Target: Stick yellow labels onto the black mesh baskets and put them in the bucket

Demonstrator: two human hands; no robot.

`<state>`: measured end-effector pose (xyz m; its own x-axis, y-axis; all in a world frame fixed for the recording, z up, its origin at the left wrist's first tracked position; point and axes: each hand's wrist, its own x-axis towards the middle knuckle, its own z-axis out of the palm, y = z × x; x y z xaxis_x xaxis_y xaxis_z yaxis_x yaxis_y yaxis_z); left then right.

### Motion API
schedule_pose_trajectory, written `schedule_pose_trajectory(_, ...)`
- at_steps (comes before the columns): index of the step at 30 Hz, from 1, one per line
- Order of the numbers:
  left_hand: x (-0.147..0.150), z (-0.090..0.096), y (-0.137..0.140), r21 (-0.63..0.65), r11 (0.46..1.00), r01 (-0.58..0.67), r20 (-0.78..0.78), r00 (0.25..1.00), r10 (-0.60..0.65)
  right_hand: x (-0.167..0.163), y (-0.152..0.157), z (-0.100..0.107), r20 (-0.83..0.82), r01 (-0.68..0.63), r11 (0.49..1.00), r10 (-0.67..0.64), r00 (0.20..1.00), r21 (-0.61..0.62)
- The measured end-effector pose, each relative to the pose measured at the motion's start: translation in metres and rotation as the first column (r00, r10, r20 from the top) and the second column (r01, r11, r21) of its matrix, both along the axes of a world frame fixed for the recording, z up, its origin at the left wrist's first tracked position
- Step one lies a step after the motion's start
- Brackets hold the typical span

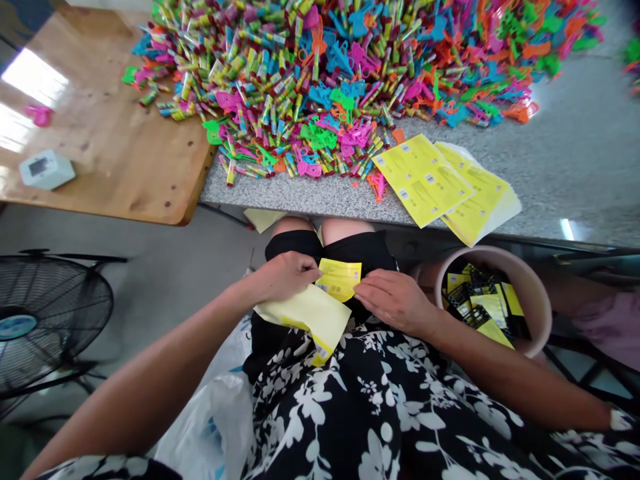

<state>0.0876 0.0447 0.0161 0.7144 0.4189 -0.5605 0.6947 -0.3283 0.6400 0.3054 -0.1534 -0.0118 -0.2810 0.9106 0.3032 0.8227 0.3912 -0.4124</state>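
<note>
My left hand [287,275] is closed over my lap, pinching a curled pale yellow sheet [307,312] with a bright yellow printed corner hanging down. Between my hands lies a yellow printed label [340,277], its left edge by my left thumb. The fingers of my right hand [393,298] are closed on the label's right edge. Something dark sits behind the label, but I cannot make out whether it is a card or my clothing.
Small colourful plastic toys and tubes [280,93] are heaped on the grey stone table [575,167]. Yellow label sheets [425,177] overhang its front edge. A bin [540,313] at right holds black and yellow pieces. A fan [50,327], wooden table [125,160] and white device [47,170] are left.
</note>
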Motion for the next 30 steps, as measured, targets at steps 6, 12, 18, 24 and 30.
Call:
schedule_pose_trajectory(6, 0.003, -0.002, 0.0, 0.014, 1.0, -0.005, -0.038, 0.999, 0.006, 0.001, 0.0, -0.001, -0.028, -0.002, 1.0, 0.002, 1.0, -0.011)
schedule_pose_trajectory(12, 0.009, -0.005, -0.003, 0.122, 0.991, 0.053, -0.091, 0.995, -0.042, -0.002, 0.002, 0.004, -0.004, 0.023, 0.997, -0.023, 1.0, -0.071)
schedule_pose_trajectory(18, 0.013, -0.001, -0.005, 0.205, 0.973, 0.108, -0.15, 0.986, -0.078, -0.007, 0.002, 0.01, 0.058, 0.051, 0.993, -0.045, 0.997, -0.109)
schedule_pose_trajectory(24, 0.021, 0.007, -0.009, 0.268, 0.945, 0.185, -0.248, 0.962, -0.118, -0.013, -0.003, 0.017, 0.157, 0.133, 0.978, -0.108, 0.982, -0.16)
schedule_pose_trajectory(30, 0.024, 0.01, -0.013, 0.328, 0.912, 0.244, -0.292, 0.945, -0.148, -0.018, -0.006, 0.019, 0.198, 0.163, 0.956, -0.116, 0.973, -0.244)
